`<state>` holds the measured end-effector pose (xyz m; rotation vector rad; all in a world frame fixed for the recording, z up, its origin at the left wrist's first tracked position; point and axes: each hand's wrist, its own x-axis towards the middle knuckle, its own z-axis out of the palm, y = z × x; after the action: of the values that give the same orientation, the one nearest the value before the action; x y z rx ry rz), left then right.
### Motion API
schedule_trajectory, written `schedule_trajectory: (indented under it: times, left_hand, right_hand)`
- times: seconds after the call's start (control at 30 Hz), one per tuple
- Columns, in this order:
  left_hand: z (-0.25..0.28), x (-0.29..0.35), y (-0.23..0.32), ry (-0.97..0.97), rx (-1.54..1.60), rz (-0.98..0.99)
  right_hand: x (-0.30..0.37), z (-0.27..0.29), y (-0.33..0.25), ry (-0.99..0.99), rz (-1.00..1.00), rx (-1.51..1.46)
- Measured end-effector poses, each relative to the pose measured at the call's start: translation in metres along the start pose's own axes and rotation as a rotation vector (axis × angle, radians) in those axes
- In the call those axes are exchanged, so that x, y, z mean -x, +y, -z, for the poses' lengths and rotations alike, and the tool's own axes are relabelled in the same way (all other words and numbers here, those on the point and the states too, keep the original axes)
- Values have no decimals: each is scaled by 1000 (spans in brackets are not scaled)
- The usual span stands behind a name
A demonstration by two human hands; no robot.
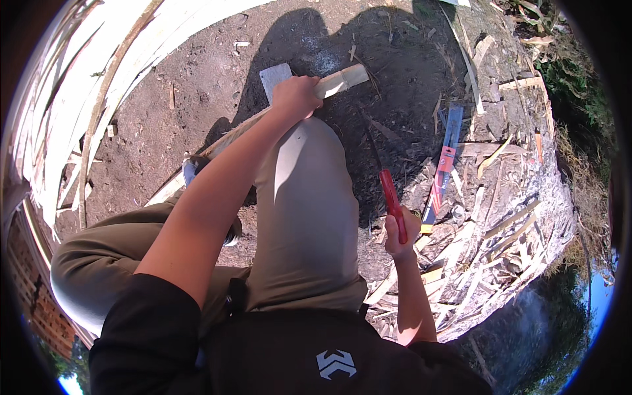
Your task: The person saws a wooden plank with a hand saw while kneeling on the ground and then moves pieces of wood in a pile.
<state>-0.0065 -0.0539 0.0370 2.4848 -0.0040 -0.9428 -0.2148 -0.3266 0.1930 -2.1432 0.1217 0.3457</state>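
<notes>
My left hand [296, 97] is closed around a long pale wooden strip [352, 77], near its far end. The strip slants from the lower left, past my raised knee, and its end sticks out to the right of my fist. Beside that hand, a flat grey block [274, 77] lies partly hidden. Off to the right, my right hand [403, 234] grips a tool by its red handle [391, 197]. A long, thin, dark blade or shaft runs from the handle toward the upper left, apart from the strip; its exact kind is unclear in the shadow.
On the ground to the right lies a long, narrow blue, red and yellow tool or package [444, 161]. Loose wood strips and shavings [484, 247] cover the ground around it. Long pale strips [99, 72] are heaped at the far left. My bent knee [309, 164] stands between my arms.
</notes>
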Motion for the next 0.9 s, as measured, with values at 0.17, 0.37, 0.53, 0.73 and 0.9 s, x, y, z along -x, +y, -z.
schedule_trajectory:
  times: [0.17,0.37,0.53,0.73,0.9]
  left_hand:
    - [-4,-3,-1,52,-27,-11]
    - [-5,-7,-1,-21,-19,25]
    - [-6,-5,-5,17,-48,-18]
    - [-3,-4,-6,8,-48,40]
    - [-3,-9,1,-14,-44,14]
  right_hand:
    - [5,12,-21,19,-14,-13]
    - [-68,-20,-32,-4,-24,-15]
    - [-32,-14,-8,15,-39,-39]
    - [-36,-12,-23,18,-1,-53]
    - [-78,-40,-21,43,-13,-58]
